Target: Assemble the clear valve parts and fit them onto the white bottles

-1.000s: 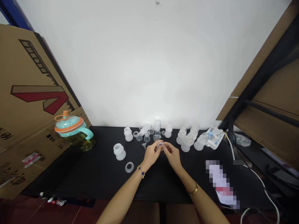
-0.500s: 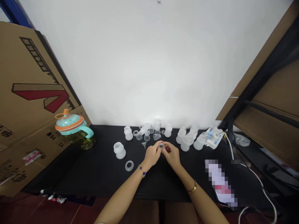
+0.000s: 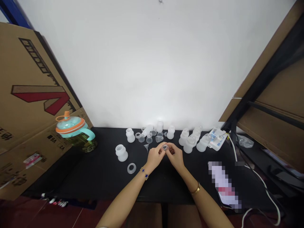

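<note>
My left hand (image 3: 155,156) and my right hand (image 3: 175,156) meet over the middle of the black table (image 3: 99,177), fingers pinched together on a small clear plastic part (image 3: 164,147) held between them. A clear ring (image 3: 131,168) lies just left of my left wrist. A white squat bottle (image 3: 121,153) stands further left. A tiny clear funnel (image 3: 146,147) sits just beyond my left hand. Behind the hands lie several small clear cups (image 3: 149,138) and white bottles (image 3: 171,132).
A teal and orange jug (image 3: 75,130) stands at the table's left, against a leaning cardboard box (image 3: 28,95). Several capped white bottles (image 3: 190,144) and a white device (image 3: 217,138) with cables are at the right. A blurred flat item (image 3: 224,185) lies near the right front edge.
Both hands stay together on the small clear part, shifting only slightly. The view has moved a little.
</note>
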Available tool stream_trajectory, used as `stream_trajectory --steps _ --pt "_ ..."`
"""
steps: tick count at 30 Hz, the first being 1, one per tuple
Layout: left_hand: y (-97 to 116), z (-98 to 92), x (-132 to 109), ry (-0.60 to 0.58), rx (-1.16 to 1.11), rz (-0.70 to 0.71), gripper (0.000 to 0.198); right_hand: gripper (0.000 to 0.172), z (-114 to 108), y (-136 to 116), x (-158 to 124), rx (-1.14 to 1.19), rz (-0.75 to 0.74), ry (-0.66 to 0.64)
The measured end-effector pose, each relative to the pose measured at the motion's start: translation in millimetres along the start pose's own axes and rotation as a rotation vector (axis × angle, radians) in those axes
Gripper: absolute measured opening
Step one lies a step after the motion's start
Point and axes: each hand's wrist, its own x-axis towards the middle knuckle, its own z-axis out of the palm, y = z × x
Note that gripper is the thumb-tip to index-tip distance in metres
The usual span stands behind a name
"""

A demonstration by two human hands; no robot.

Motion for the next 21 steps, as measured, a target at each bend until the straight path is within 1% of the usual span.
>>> stream_trajectory --steps 8,15,21 --pt "1.2 -0.8 1.5 -0.015 -0.077 -0.001 0.042 0.020 -0.4 4.3 1.9 0.087 0.066 -0.013" --pt "1.8 -3.0 0.4 -0.015 -0.088 -0.008 0.044 0.021 0.5 2.3 1.7 0.082 0.070 -0.019" --pt "2.0 -4.0 1.0 0.002 -0.041 -0.006 0.047 0.021 1.3 2.2 0.7 0.011 0.058 -0.015"
